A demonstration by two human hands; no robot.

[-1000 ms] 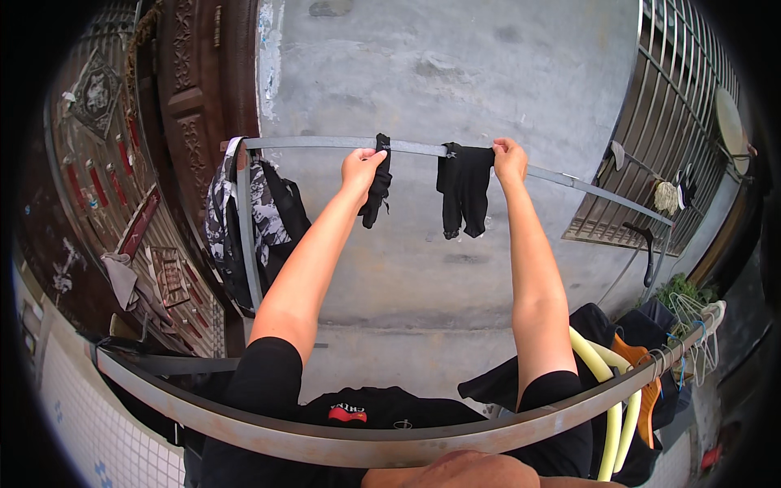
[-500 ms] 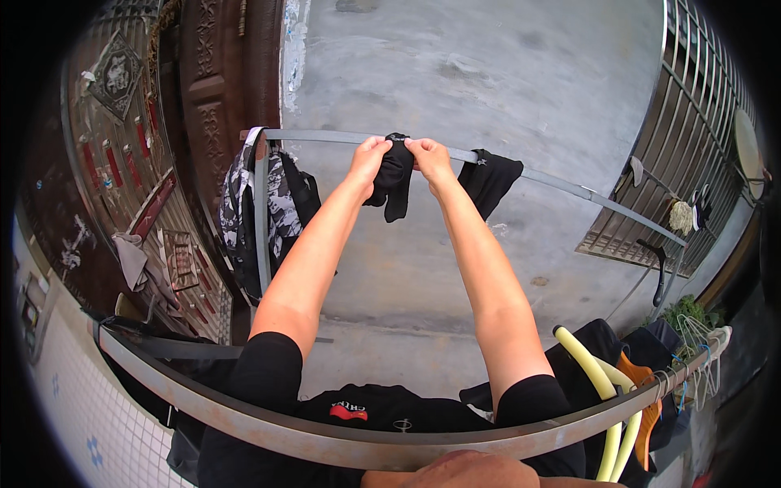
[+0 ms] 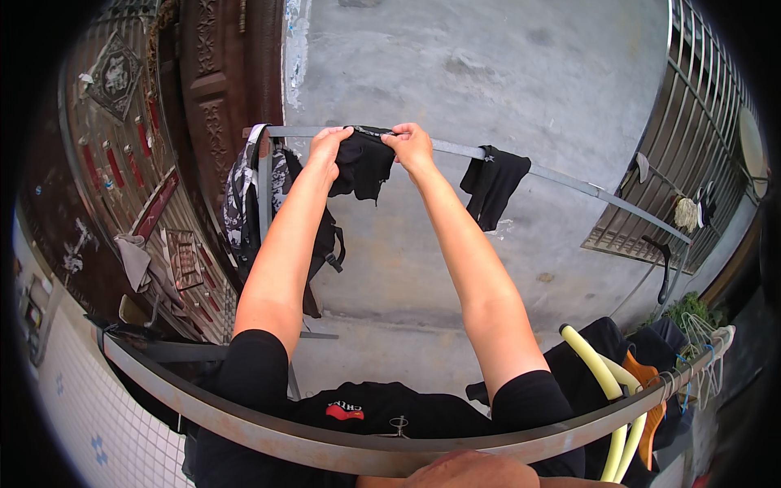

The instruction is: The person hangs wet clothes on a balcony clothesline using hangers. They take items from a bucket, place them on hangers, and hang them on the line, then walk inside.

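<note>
A small black garment hangs at the far metal rail, stretched out between my two hands; its exact kind does not show. My left hand pinches its upper left corner between thumb and fingers. On the other upper corner, my right hand has thumb and fingers closed in the same way. The garment's top edge runs along the rail, and its lower part dangles in front of the wall. Farther right, a second black garment lies folded over the same rail, apart from my hands.
A patterned backpack hangs at the rail's left end. Close to my body runs a nearer curved metal rail. At right are yellow padded hangers, a wooden hanger and dark clothes. Behind stand a grey wall and a barred window.
My hands have shifted left along the rail and moved apart, drawing the black garment wider. More of the second garment shows, and the view has turned slightly.
</note>
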